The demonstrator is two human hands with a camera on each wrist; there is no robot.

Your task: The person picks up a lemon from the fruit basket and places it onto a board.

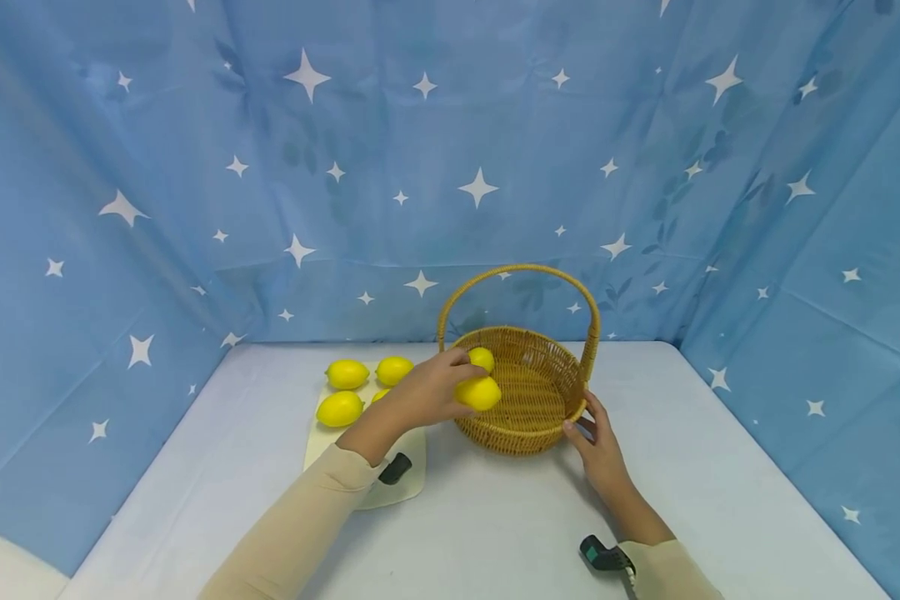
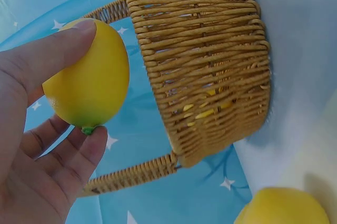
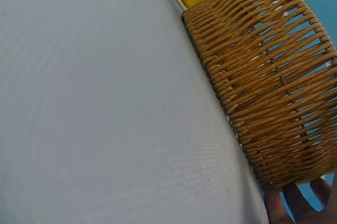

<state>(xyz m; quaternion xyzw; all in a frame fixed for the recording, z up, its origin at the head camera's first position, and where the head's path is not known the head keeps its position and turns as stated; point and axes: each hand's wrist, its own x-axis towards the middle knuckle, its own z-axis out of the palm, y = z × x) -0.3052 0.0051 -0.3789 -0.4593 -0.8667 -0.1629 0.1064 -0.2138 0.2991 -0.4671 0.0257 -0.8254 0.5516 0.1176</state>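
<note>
My left hand (image 1: pixel 437 390) grips a yellow lemon (image 1: pixel 477 393) over the left rim of a brown wicker basket (image 1: pixel 521 439) with a tall arched handle. In the left wrist view the lemon (image 2: pixel 100 77) sits between thumb and fingers, its green tip pointing down. Another lemon (image 1: pixel 482 358) is inside the basket at the left; bits of yellow show through the weave in that view. At the basket's right side, my right hand (image 1: pixel 603 450) holds the rim below the handle's base. Its fingers (image 3: pixel 297 203) meet the woven wall in the right wrist view.
Several more lemons (image 1: pixel 341 409) lie on a cream board (image 1: pixel 412 483) left of the basket, one partly hidden behind my left forearm. A white-covered table (image 1: pixel 480 533) carries everything. A blue star-patterned curtain (image 1: pixel 390 208) encloses the back and sides.
</note>
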